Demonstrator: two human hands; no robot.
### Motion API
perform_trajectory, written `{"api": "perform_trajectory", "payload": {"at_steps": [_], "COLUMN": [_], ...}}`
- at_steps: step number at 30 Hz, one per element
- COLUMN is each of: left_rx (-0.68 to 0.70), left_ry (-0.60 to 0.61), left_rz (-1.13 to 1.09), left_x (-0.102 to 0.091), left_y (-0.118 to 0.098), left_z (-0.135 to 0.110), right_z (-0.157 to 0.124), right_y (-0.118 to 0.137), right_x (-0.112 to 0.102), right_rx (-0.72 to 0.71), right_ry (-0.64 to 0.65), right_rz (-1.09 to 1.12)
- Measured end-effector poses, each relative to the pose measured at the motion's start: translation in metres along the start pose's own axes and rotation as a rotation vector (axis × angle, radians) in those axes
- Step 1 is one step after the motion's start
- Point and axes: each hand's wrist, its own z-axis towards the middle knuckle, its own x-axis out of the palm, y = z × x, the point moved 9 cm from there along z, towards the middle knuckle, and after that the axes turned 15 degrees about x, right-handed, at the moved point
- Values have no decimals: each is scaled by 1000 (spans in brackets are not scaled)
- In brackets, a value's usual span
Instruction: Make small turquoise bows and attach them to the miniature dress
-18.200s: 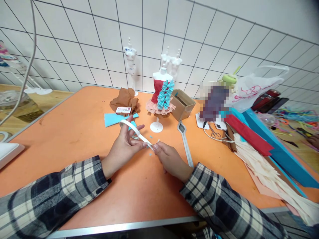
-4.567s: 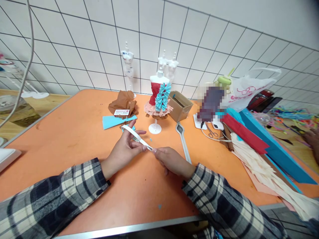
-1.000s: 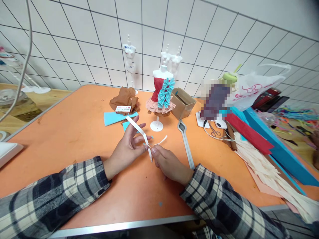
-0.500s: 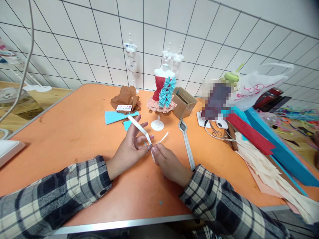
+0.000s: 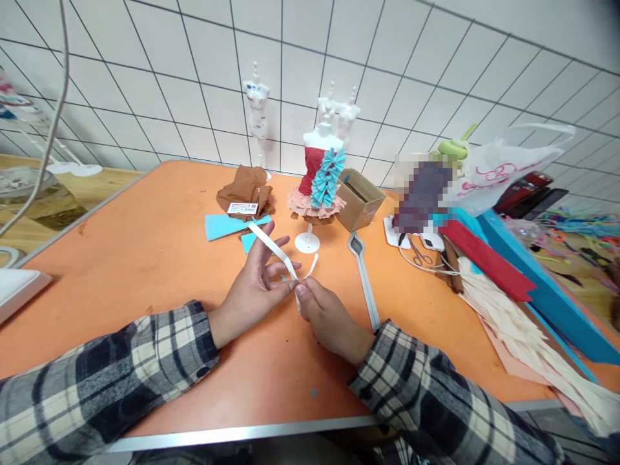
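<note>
My left hand [image 5: 256,284] pinches a white strip of tape [image 5: 274,248] between thumb and forefinger, its other fingers spread upward. The strip rises back over those fingers. My right hand [image 5: 325,315] is closed in a pinch on the strip's near end, where a thin white backing piece [image 5: 312,265] curls up and away. Both hands hover low over the orange table [image 5: 145,245], fingertips almost touching. Behind them stands a small white mannequin [image 5: 320,187] dressed in red, pink and blue ruffles.
Brown paper [image 5: 246,188], blue paper [image 5: 227,226] and a small box [image 5: 242,208] lie behind my left hand. A cardboard box [image 5: 359,200], a grey tool [image 5: 364,278], scissors [image 5: 420,256], stacked coloured sheets [image 5: 513,290] and a plastic bag [image 5: 504,168] fill the right side.
The white backing piece has peeled off the strip's near end and now curls up closer to my hands. Both hands stay in nearly the same spot.
</note>
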Motion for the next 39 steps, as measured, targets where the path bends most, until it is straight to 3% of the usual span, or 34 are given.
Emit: {"api": "perform_trajectory", "payload": {"at_steps": [15,23,29,31,35,39], "left_rx": [5,83,-26,-76,-112,-140], "left_ry": [22,-187,-296,-279,-124,-36], "left_rz": [-44,114,205,114,7,13], "left_x": [1,-29,-51,-49,-32,-20], "left_y": [-2,-4,3,12,21,22], "left_z": [0,8,12,12,8,5], "right_z": [-1,-2,-6,-6,-1,5], "right_y": [3,5,11,14,10,5], "right_x": [-3,-2,-11,-22,-39,-41], "right_rx": [-11,38,44,17,25,35], "right_ry": [-36,31,25,-49,-195,-217], "right_rz": [-73,-74,-24,9,1,-23]}}
